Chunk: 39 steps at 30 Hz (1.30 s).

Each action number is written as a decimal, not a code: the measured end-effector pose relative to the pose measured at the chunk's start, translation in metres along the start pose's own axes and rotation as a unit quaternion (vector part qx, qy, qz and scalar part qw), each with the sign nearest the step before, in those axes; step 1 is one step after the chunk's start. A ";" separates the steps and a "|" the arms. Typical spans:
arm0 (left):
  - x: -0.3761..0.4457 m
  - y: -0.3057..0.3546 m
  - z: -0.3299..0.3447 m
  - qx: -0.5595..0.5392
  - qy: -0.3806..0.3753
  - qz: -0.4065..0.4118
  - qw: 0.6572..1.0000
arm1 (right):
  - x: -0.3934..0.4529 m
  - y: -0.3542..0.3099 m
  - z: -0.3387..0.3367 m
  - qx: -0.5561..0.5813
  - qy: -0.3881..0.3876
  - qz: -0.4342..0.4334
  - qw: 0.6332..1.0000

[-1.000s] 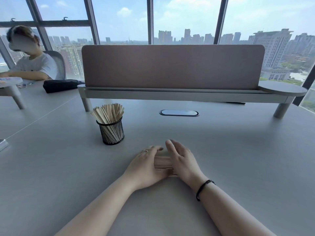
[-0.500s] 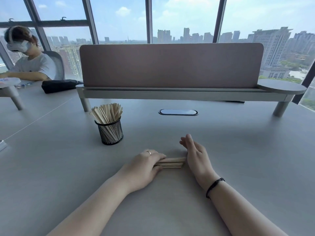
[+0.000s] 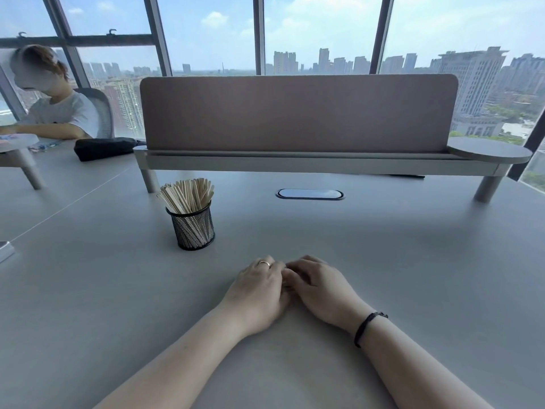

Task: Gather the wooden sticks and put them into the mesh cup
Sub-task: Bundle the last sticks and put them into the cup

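Left hand (image 3: 259,286) and right hand (image 3: 320,286) are pressed together knuckles-up on the pale grey matte table (image 3: 413,276), fingertips meeting. Fingers of both curl inward over something between them; only a sliver of pale wood shows at the gap, so can't confirm either hand is actually clamped on sticks. Thin metal ring (image 3: 264,263) on a left finger, black braided cord bracelet (image 3: 367,326) on the right wrist. Black wire-mesh cup (image 3: 193,228) stands upright further out and to the left, well apart from the hands, packed with thin flat wooden sticks (image 3: 187,193) fanning above the rim. Beyond: oval cable grommet (image 3: 309,194), raised shelf with brown felt divider panel (image 3: 298,113).
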<state>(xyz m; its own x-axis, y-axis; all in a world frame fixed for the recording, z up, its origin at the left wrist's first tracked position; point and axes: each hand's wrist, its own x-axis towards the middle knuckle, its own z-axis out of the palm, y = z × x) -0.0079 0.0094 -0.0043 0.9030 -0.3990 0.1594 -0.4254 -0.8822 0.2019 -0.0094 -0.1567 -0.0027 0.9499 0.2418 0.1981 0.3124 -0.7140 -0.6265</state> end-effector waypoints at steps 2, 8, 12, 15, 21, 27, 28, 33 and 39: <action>0.001 0.001 0.000 0.011 0.001 -0.009 1.000 | -0.001 0.001 0.002 -0.065 0.001 -0.040 0.997; -0.003 -0.003 0.001 -0.004 0.012 0.007 1.000 | -0.003 0.006 -0.007 -0.186 0.003 -0.068 0.980; -0.005 -0.009 0.001 -0.029 0.012 0.044 0.999 | -0.001 0.012 -0.011 -0.174 0.009 -0.064 0.983; -0.005 -0.011 0.001 -0.045 0.015 0.058 0.997 | 0.001 0.011 -0.012 -0.165 0.000 -0.066 0.984; -0.005 -0.009 0.001 -0.034 0.018 0.088 0.995 | 0.003 0.010 -0.011 -0.042 0.083 -0.084 0.992; -0.007 -0.011 0.002 -0.112 0.109 0.056 0.986 | 0.000 -0.002 -0.019 0.183 0.204 0.007 0.962; -0.006 -0.013 0.001 -0.132 0.141 0.061 0.979 | 0.001 0.000 -0.021 0.182 0.203 0.032 0.962; -0.002 -0.023 -0.005 -0.280 0.296 -0.041 0.912 | -0.005 0.011 -0.018 -0.031 0.017 0.013 0.999; 0.003 -0.045 -0.007 -0.426 0.300 -0.115 0.846 | -0.008 -0.011 -0.010 -0.129 -0.087 -0.057 0.986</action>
<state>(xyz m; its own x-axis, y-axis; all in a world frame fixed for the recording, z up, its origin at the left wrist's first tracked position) 0.0140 0.0499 -0.0060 0.8834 0.1821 0.4318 -0.3631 -0.3165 0.8763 -0.0204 -0.1577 0.0098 0.8991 0.4237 0.1102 0.4312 -0.8136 -0.3900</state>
